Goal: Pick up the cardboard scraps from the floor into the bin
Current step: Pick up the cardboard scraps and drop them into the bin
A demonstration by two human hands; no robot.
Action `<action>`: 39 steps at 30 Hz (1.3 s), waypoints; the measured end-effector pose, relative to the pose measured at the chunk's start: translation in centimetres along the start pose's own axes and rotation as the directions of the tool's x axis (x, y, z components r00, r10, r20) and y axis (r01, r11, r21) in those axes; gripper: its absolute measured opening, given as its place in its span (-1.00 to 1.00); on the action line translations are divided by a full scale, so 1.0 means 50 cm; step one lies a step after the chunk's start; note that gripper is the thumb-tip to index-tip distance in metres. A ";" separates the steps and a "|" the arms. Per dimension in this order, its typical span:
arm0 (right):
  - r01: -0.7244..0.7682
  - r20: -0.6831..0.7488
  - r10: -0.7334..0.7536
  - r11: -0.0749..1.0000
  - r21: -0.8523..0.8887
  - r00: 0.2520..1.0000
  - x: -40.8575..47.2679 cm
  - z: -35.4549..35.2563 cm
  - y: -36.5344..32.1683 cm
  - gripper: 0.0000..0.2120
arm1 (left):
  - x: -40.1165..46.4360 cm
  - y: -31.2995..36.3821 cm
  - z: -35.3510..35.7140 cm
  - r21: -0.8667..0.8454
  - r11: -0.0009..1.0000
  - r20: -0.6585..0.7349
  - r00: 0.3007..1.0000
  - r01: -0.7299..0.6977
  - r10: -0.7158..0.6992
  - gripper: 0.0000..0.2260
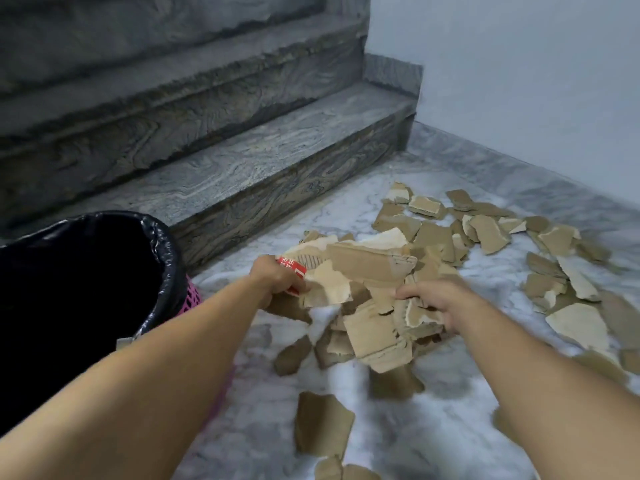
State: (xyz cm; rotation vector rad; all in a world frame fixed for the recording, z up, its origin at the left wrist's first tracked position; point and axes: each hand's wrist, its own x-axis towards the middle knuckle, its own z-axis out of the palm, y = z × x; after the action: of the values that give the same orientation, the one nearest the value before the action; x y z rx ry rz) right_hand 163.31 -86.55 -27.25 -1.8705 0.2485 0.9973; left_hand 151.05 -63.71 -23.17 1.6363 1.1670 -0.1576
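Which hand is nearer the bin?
Left. The left hand grips scraps just right of the bin; the right hand holds the same bundle on its far side, farther from the bin.

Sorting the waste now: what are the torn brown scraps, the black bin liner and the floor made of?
Torn brown scraps: corrugated cardboard, matte, with fluting and pale torn layers showing. Black bin liner: thin glossy plastic film, crinkled with highlights. Pale veined floor: probably polished marble or a similar stone.

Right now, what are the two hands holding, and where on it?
Both grip one bundle of cardboard scraps: the left hand at its left edge by the red-printed piece, the right hand at its right side.
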 end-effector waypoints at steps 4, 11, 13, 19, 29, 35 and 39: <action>0.105 0.039 -0.102 0.991 -0.082 0.994 -0.118 -0.002 -0.096 -0.65 | -0.092 0.077 -0.064 -0.018 0.988 -0.066 0.986 -0.155 0.153 -0.48; 0.270 0.079 -0.260 0.948 -0.172 0.962 -0.305 0.069 -0.230 -0.69 | -0.263 0.126 -0.244 -0.067 0.981 -0.178 0.969 -0.184 0.170 -0.47; 0.318 0.123 -0.300 0.931 -0.177 0.946 -0.349 0.120 -0.261 -0.48 | -0.298 0.103 -0.306 -0.065 0.979 -0.246 0.954 -0.192 0.170 -0.46; 0.420 0.268 -0.357 0.876 -0.236 0.895 -0.455 0.316 -0.299 -0.71 | -0.365 -0.010 -0.461 -0.110 0.991 -0.396 0.918 -0.081 0.032 -0.52; 0.505 0.275 -0.448 0.842 -0.189 0.850 -0.426 0.633 -0.271 0.02 | -0.326 -0.222 -0.608 -0.248 0.967 -0.528 0.845 -0.058 -0.085 -0.49; 0.529 0.206 -0.488 0.764 -0.371 0.848 -0.406 0.655 -0.210 -0.17 | -0.272 -0.310 -0.598 -0.091 0.995 -0.426 0.905 -0.045 0.002 -0.21; 0.584 -0.021 -0.694 0.621 -0.522 0.720 -0.391 0.615 -0.203 -0.70 | -0.250 -0.360 -0.591 0.316 0.947 -0.746 0.600 -0.064 0.290 -0.39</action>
State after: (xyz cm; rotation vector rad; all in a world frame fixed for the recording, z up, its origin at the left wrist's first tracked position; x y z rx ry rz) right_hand 140.00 -60.64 -12.48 -2.2704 -0.5916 0.3404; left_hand 118.54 -48.55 -15.04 2.1354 1.6669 0.6533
